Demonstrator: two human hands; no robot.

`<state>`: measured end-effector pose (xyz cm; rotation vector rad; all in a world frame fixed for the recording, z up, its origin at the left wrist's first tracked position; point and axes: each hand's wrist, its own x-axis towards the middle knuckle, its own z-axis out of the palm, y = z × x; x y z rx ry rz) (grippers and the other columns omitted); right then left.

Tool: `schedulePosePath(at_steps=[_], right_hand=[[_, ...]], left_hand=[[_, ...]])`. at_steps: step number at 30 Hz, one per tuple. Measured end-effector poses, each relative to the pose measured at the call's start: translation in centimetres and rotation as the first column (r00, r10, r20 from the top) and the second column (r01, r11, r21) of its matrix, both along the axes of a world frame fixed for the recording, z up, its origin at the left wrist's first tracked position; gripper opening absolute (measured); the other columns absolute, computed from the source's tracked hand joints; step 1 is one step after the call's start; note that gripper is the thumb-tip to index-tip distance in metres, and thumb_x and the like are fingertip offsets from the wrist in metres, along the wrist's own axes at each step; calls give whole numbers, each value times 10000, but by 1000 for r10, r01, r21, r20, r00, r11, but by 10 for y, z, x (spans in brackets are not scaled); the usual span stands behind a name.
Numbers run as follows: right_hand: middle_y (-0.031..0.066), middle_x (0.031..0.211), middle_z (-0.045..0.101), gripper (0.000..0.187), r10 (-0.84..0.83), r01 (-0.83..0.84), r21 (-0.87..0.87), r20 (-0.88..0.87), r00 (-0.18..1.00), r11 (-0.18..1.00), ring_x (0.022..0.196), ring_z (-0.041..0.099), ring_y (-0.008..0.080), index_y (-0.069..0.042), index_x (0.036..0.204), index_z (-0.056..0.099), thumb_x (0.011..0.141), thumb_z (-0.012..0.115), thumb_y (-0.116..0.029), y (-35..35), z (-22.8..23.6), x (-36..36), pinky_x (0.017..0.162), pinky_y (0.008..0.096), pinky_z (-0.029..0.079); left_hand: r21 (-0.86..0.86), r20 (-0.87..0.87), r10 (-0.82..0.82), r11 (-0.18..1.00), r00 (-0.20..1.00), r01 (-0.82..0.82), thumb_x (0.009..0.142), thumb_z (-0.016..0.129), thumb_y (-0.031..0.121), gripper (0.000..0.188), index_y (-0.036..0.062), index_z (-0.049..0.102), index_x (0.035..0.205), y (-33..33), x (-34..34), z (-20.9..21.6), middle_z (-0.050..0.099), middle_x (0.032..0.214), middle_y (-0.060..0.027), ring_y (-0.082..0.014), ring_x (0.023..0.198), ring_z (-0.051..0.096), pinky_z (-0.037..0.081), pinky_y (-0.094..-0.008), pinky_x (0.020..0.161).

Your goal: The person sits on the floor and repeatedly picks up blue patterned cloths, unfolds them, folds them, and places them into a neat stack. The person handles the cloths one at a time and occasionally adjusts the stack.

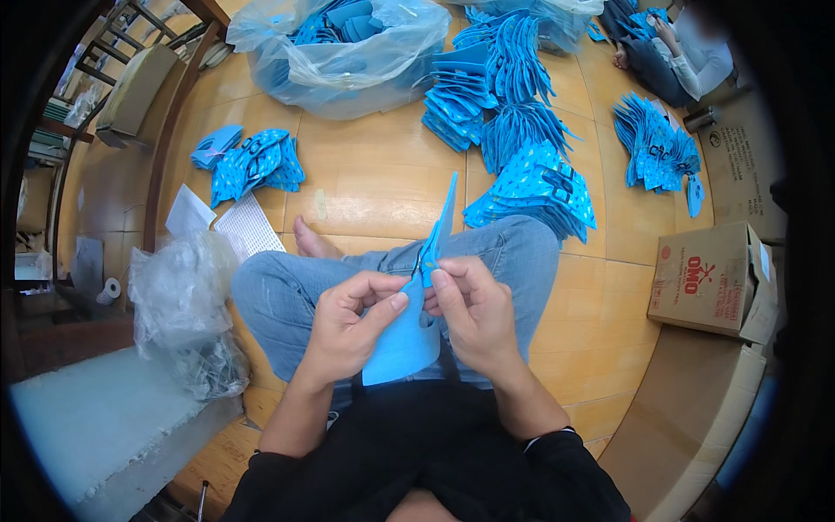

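A flat blue piece (pixel 403 346) is held above the lap (pixel 283 291), between the left hand (pixel 346 324) and the right hand (pixel 478 315), pinched near its middle by thumb and fingers of each. Large red printing is borne by the cardboard box (pixel 696 300) at the right; dark printing can be seen on the carton (pixel 739 178) behind it.

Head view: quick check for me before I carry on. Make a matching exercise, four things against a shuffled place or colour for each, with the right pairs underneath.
Things
1. Blue piece
2. Crumpled bag
3. Carton with red print
4. Shirt

Place or colour
A. clear, at the left
B. black
C. between left hand and right hand
D. brown, at the right

Pairs: 1-C, 2-A, 3-D, 4-B
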<state>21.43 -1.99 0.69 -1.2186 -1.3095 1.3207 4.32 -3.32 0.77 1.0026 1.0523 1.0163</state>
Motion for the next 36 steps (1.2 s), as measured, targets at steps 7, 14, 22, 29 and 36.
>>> schedulePosePath(at_steps=[7,14,22,29,36], right_hand=[[140,793,694,154,9,-10,31,15,1000,999,733,703,169,36,1031,548,960,543,-100,-1,-3,5,629,279,557],[141,798,693,163,22,-21,29,-21,1000,999,732,700,169,40,1044,543,963,539,-102,0,-4,4,637,282,559],[137,791,691,187,29,-29,-19,-30,999,999,717,695,168,39,1054,541,973,528,-129,1,-4,2,634,280,559],[132,785,689,189,21,-22,-24,-30,999,999,705,691,165,33,1065,538,974,527,-133,1,-5,0,623,277,552],[114,776,683,195,18,-19,-33,-26,999,999,688,673,146,30,1068,539,977,527,-142,1,-6,0,616,267,538]], left_hand=[[-35,80,21,999,997,-19,896,612,30,157,-32,626,1039,1,2,-4,672,915,-73,-74,812,611,484,-217,724],[-56,100,18,998,995,-12,894,614,28,149,-27,628,1032,1,0,-4,671,919,-75,-80,817,614,486,-218,727],[-64,132,31,998,991,-23,891,627,37,136,-19,635,1014,1,-2,-3,666,901,-60,-71,811,607,481,-208,717],[-56,180,-37,997,983,48,916,589,11,159,-32,613,1066,3,-7,-5,672,985,-84,-88,899,610,488,-237,802],[-44,120,-42,998,992,47,911,598,20,172,-36,615,1073,2,-7,-3,673,966,-76,-90,889,613,487,-238,802]])
